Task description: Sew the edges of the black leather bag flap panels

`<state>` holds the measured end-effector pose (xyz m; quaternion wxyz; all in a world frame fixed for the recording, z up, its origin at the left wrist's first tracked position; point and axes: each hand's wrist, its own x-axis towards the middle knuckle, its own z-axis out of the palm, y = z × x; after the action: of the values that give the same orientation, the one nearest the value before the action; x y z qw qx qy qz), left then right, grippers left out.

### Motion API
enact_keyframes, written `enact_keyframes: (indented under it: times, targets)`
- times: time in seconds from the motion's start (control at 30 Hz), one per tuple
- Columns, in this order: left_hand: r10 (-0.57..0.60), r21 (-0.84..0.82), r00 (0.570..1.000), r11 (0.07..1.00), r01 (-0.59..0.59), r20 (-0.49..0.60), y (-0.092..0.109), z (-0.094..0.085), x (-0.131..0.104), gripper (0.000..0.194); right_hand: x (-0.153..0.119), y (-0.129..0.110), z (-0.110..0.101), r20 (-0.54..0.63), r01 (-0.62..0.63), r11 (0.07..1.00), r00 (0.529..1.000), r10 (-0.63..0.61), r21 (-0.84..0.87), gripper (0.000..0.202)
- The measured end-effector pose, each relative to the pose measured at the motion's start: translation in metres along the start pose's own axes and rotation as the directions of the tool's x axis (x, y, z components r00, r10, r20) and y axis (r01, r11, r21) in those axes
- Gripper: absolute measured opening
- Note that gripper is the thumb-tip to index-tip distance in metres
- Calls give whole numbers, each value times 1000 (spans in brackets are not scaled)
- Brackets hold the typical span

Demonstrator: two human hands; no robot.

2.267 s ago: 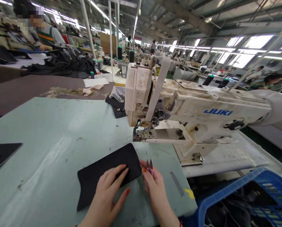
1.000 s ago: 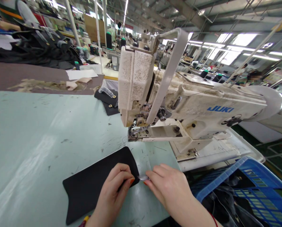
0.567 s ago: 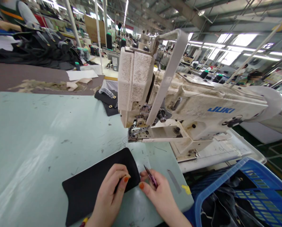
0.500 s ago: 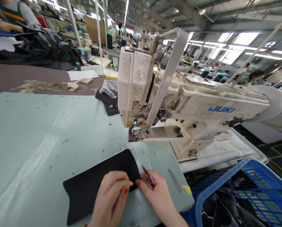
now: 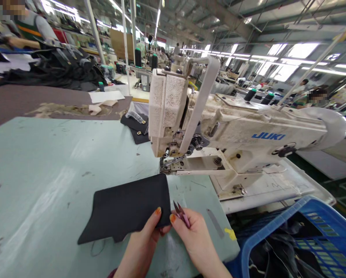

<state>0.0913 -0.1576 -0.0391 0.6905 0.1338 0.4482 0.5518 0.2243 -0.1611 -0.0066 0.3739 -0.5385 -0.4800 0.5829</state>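
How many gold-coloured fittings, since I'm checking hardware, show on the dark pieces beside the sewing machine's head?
2: an upper fitting by the end of the clear wrap, and a lower fitting slightly nearer the left hand. The sewing machine may hide more.

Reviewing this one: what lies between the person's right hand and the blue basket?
In the head view, a grey strip lies on the table beside the right hand; nearer the basket, a yellow scrap sits at the table's edge.

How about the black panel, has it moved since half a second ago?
Yes. Judged against the sewing machine, the black panel has shifted toward it, upward in the view.
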Motion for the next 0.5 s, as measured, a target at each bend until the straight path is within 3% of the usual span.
enact_keyframes:
  times: [0.13,0.23,0.33,0.5]
  targets:
    - [150,386,985,916,-106,-86,31,2,-8,45,-6,-5,-10,-115,151,984,980,-162,-98,42]
    - [209,507,976,849,-150,-63,42,4,-12,43,-10,-11,-11,-178,330,913,910,-375,-240,24]
    - [267,577,963,790,-208,-18,38,7,-9,45,-10,-21,-7,-115,486,797,824,-554,-358,15]
    - [296,597,954,775,-209,-50,21,6,2,47,-4,-23,-4,-48,571,702,761,-648,-427,26]
